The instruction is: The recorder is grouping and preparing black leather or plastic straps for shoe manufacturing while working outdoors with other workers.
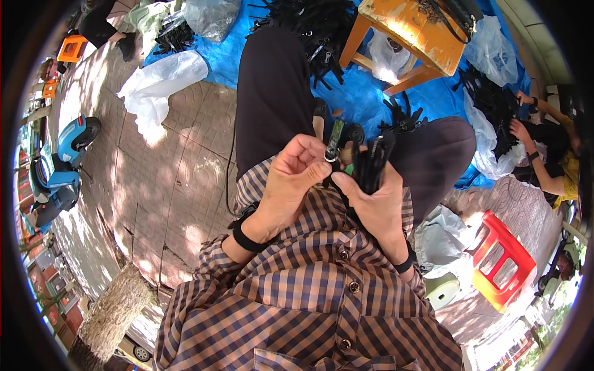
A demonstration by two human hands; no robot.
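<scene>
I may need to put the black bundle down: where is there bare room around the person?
Free: the tan paved ground between the crumpled white plastic bag and the rough brown tree trunk, left of the left hand. Crowded: the blue plastic sheet ahead, with heaped black strips and a worn orange wooden stool; rightward, a red plastic stool.

The left hand [292,176] pinches with curled fingers [305,143]; the right hand [378,209] grips just beside those fingers, both wrists [258,224] nearer the torso [309,284].
</scene>
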